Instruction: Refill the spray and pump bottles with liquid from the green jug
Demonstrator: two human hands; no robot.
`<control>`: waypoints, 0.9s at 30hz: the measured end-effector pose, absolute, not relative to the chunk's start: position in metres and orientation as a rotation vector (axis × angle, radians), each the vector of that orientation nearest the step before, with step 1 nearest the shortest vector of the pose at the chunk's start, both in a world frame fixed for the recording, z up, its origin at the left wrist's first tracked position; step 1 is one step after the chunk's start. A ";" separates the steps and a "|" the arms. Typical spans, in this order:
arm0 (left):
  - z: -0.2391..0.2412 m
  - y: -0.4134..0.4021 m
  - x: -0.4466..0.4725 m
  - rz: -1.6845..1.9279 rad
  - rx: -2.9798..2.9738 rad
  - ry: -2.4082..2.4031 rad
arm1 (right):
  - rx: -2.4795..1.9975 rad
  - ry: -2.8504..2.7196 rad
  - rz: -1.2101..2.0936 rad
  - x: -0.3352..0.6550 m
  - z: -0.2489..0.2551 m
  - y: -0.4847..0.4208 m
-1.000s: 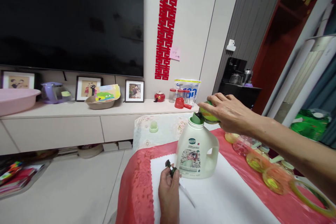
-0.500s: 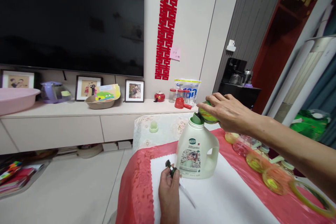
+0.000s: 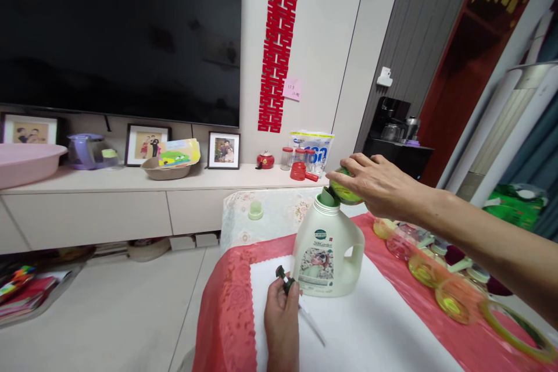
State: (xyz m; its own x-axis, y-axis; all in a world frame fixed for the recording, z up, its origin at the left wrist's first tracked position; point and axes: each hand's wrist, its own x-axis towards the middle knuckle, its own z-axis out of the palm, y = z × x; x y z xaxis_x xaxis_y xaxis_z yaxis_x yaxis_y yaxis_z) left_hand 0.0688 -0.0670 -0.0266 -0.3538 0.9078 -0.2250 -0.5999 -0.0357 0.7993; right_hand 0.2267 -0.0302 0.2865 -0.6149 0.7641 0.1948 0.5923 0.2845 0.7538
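Observation:
My right hand [image 3: 375,183] is wrapped round a green bottle [image 3: 347,189], tipped so its neck meets the green spout in the mouth of a large pale green detergent jug [image 3: 329,247]. Most of the bottle is hidden under my fingers. The jug stands upright on a white sheet [image 3: 361,331], its handle on the right. In front of it, my left hand [image 3: 282,314] pinches a black pump head [image 3: 285,280], whose thin clear tube points down to the right. A light green cap [image 3: 255,210] rests on the floral cloth behind.
Several yellow and pink clear containers [image 3: 425,264] line the right side of the red tablecloth [image 3: 231,302], with a roll of yellow tape [image 3: 518,331] nearer me. Red-lidded jars [image 3: 286,158] and a red scoop [image 3: 300,171] sit on the cabinet [image 3: 122,183] behind.
Almost nothing differs. The view has shifted very slightly; both hands keep their holds, and the green bottle stays tipped at the jug's mouth.

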 end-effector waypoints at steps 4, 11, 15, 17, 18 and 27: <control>-0.026 -0.067 0.069 1.662 0.404 1.030 | 1.231 2.356 1.248 0.227 0.288 -0.029; -0.028 -0.066 0.069 1.668 0.396 1.020 | 1.160 2.365 1.314 0.227 0.289 -0.027; -0.029 -0.066 0.070 1.669 0.414 1.023 | 1.144 2.352 1.319 0.224 0.290 -0.025; -0.028 -0.066 0.070 1.669 0.424 1.025 | 1.138 2.331 1.321 0.222 0.291 -0.026; -0.028 -0.066 0.070 1.668 0.425 1.025 | 1.132 2.320 1.326 0.221 0.292 -0.026; -0.028 -0.066 0.069 1.637 0.425 1.050 | 1.034 2.287 1.409 0.215 0.295 -0.027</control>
State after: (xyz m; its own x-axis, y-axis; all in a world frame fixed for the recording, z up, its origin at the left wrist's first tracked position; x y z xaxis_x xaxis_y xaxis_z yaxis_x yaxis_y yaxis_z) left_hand 0.0692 -0.0658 -0.0275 -0.3432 0.9095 -0.2346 -0.5923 -0.0156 0.8056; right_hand 0.2150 -0.0272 0.2947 -0.7120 0.6883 0.1389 0.4338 0.2757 0.8578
